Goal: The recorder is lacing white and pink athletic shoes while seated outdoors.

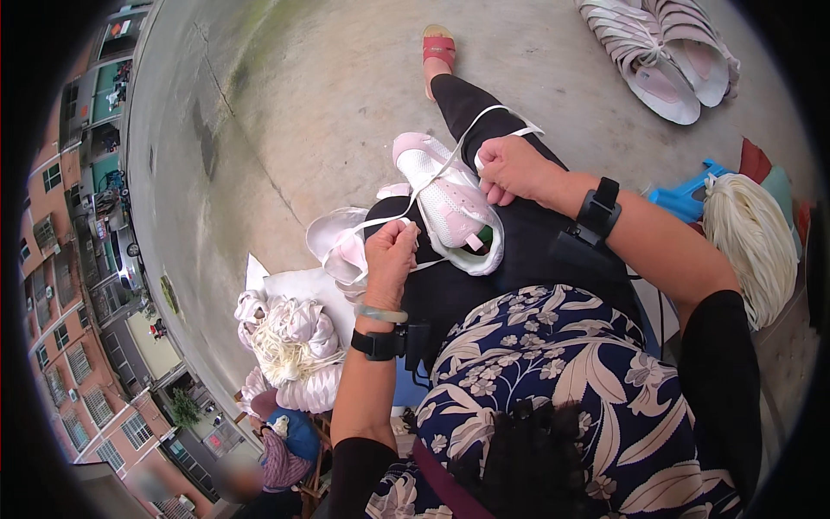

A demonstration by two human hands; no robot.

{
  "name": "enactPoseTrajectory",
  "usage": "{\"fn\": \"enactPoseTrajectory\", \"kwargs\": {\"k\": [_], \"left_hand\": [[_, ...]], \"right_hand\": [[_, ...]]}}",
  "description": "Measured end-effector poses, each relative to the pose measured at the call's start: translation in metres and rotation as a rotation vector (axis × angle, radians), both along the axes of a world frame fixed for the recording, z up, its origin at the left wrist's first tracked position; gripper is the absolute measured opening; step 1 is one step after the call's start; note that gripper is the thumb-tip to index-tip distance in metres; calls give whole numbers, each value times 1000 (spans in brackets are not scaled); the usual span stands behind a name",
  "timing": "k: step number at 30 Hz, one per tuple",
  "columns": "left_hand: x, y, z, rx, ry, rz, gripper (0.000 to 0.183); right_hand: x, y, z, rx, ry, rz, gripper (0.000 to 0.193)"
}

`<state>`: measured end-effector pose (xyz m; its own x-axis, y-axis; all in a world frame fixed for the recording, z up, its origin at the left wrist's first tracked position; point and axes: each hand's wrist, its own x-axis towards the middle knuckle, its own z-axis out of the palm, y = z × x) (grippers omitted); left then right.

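Note:
A pink and white sneaker [451, 206] lies across my black-trousered lap, its toe pointing away and its opening towards me. White shoelace [421, 185] crosses its front and loops up beyond my right hand. My left hand [392, 258] is closed in a pinch on the lace at the shoe's left side. On the right of the shoe, my right hand [512, 169] has its fingers curled tightly round the lace; the exact grip is partly hidden. Left of my left hand rests another pale pink and white shoe [339, 242], partly covered by lace.
A pile of bundled pale shoes and laces [294, 342] sits at lower left, near a person in a striped top [284, 458]. At right hangs a thick hank of white laces [748, 246] beside a blue plastic thing [679, 197]. Stacked pale shoes [661, 65] lie on the concrete, far right.

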<state>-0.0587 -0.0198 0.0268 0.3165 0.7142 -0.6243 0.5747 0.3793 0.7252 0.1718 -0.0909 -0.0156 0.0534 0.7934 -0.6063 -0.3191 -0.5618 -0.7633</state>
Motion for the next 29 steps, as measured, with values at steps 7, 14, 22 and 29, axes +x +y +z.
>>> {"fn": "enactPoseTrajectory", "kwargs": {"k": [7, 14, 22, 29], "left_hand": [[17, 14, -14, 20, 133, 41, 17], [24, 20, -29, 34, -10, 156, 16], [16, 21, -32, -12, -219, 251, 14], [10, 20, -32, -2, -124, 142, 16]], "right_hand": [[-35, 33, -30, 151, -270, -11, 3], [-46, 42, -44, 253, -466, -61, 7], [-46, 40, -36, 214, -336, -97, 6], [-47, 39, -32, 217, -338, -65, 6]]}}
